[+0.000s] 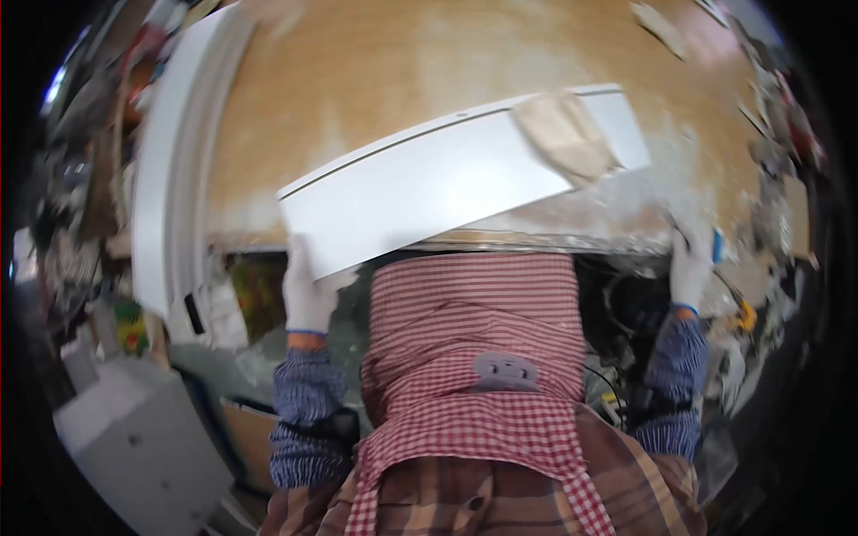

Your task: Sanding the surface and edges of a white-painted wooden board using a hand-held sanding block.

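Note:
A long white panel (pixel 429 188) with a dark groove along its far edge lies slanted across the worktable, its left end sticking out past the front edge. At that near left corner, my left hand (pixel 308 290) in a white glove is closed on the panel; the panel partly hides the fingers. A beige cloth or paper piece (pixel 565 134) is draped over the panel's right part. My right hand (pixel 690 268), also gloved, is at the table's right front edge, apart from the panel. Its fingers look closed around something small with dark and blue parts, too blurred to name.
The wooden worktable (pixel 357 62) has pale, worn patches. Long white boards (pixel 179 170) are stacked along its left side. A grey cabinet-like box (pixel 152 447) stands low at the left. Mixed clutter lines both sides, and a beige scrap (pixel 660 29) lies at the far right.

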The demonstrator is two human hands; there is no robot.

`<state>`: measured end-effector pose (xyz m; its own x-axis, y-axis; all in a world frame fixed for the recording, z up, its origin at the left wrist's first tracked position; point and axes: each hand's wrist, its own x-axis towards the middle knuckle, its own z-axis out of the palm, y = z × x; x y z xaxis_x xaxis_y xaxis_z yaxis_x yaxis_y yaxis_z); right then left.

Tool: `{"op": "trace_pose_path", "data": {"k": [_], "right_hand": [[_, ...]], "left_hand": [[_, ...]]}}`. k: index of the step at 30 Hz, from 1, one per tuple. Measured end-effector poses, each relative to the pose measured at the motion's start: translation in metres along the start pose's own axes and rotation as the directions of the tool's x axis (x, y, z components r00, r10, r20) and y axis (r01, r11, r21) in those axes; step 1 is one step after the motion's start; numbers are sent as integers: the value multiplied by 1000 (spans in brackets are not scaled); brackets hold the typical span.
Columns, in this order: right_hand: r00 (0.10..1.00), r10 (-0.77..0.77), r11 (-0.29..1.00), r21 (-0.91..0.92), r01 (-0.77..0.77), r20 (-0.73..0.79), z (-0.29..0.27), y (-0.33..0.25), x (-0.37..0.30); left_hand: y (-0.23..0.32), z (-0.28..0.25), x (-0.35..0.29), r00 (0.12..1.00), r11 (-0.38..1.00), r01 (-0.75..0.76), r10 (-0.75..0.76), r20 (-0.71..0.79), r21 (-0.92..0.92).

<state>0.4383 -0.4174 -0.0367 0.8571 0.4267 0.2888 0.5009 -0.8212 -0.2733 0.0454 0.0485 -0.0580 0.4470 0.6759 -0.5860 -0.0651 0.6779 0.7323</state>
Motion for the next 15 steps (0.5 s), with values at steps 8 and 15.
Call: {"op": "trace_pose_path", "data": {"k": [8,15], "right_hand": [[907,298,917,176,-359,296,-7,-14,4],[905,295,905,214,-367,306,0,-32,6]], "left_hand": [[-6,-3,5,1000,999,0,1,21,-35],[-4,5,1,1000,1000,3,-3,-18,16]]}}
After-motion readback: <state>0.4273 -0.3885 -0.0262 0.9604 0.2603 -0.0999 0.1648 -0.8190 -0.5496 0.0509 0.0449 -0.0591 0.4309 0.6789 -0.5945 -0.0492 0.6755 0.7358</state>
